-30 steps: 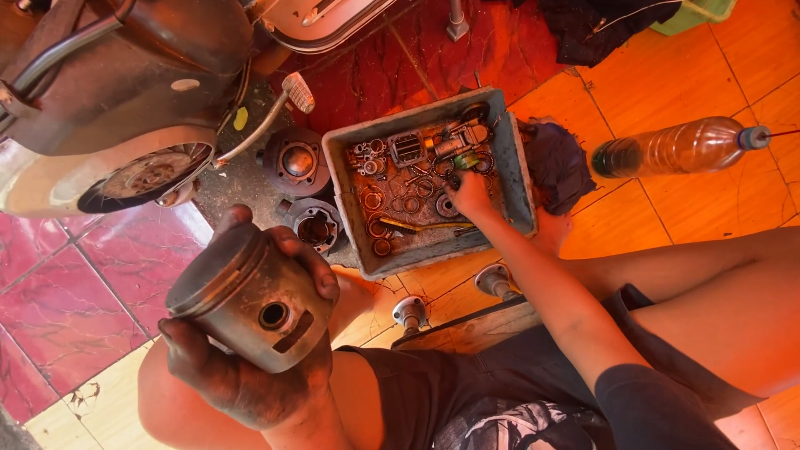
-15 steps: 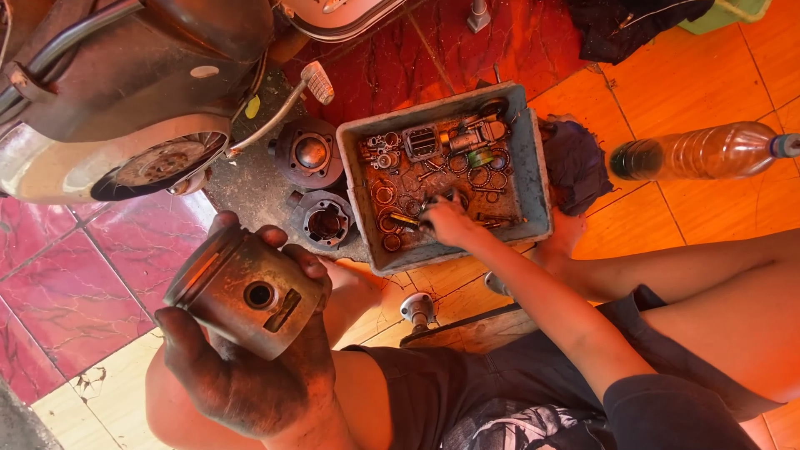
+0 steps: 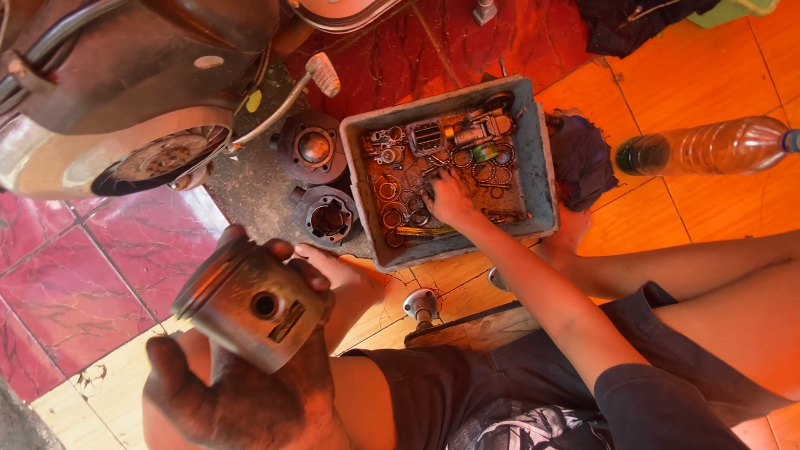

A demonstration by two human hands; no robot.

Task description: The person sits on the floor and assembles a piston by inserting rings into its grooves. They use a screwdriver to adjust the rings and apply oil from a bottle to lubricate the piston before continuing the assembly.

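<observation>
**Piston held up near left, other hand sorting in the tray**

The piston [image 3: 250,304] sits near and to the left, raised off the floor. My left hand [image 3: 242,400] is wrapped round its skirt from below, with the pin hole turned toward me and the crown tilted far-left. My right hand [image 3: 447,200] reaches out into the grey tray [image 3: 542,167] in the middle. Its fingertips are down among the rings [image 3: 483,171] and small parts, and I cannot tell whether they have pinched anything.

I judge this to be the sorting step: one part is held ready while the other hand searches the loose pieces. The rings overlap, so lifting one out would call for a fine two-finger pinch, with the piston kept steady.

A cylinder [image 3: 327,217] stands just left of the tray, and a bottle [image 3: 708,146] lies well to the right
</observation>
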